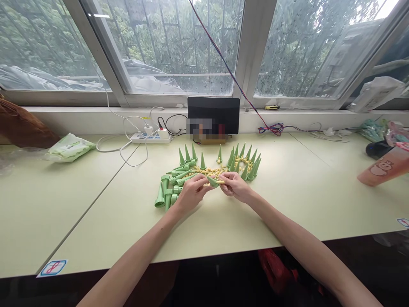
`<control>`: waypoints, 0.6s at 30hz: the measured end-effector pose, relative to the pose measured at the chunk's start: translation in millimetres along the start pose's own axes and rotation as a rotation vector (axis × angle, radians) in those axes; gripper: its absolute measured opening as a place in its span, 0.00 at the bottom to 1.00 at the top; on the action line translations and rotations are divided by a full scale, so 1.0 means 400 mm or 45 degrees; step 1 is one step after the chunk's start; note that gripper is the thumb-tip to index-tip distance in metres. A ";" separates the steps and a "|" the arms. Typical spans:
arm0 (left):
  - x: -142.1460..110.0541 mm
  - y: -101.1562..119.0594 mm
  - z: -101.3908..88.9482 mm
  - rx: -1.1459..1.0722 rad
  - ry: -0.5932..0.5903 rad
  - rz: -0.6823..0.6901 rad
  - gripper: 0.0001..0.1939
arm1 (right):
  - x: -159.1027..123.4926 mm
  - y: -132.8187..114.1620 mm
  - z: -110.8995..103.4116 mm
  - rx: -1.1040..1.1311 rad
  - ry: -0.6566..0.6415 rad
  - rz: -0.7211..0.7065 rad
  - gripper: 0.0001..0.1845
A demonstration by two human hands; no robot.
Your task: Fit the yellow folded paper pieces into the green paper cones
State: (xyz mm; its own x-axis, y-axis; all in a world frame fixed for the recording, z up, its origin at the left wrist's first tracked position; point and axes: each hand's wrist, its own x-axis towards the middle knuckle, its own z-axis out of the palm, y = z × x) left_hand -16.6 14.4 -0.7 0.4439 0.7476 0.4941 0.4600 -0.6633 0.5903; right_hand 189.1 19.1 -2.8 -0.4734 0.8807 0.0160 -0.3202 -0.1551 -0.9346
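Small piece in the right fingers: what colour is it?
The piece is pale yellow; it shows best in the head view.

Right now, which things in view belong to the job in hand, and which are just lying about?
Job in hand:
- green plastic cone in left hand
- thin yellow stick in right hand
- loose yellow sticks
- upright green cones
- flared green tubes

Apparently lying about:
- black flat screen
- white power strip
- pale packet
- orange cup

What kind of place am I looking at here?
Probably a small workshop or office bench by a window: a pale worktable holds green cones in rows and groups beside small yellow pieces, with a power strip and a dark screen at the back.
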 end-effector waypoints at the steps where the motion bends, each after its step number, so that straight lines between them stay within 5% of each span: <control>1: 0.000 -0.001 -0.001 0.013 0.015 0.028 0.13 | 0.000 0.001 0.001 0.009 0.004 0.003 0.23; 10: -0.002 -0.008 -0.004 0.019 0.094 0.118 0.16 | 0.002 0.006 0.012 0.071 0.058 0.010 0.23; 18: 0.019 0.030 -0.011 -0.329 0.090 -0.416 0.19 | 0.004 0.008 0.027 -0.151 0.283 -0.138 0.24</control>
State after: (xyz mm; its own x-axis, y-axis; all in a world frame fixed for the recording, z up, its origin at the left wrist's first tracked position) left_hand -11.0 12.3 12.8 0.2490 0.9236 0.2915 0.3560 -0.3672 0.8593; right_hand 178.4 15.1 -1.7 -0.2457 0.9679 0.0523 -0.2548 -0.0124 -0.9669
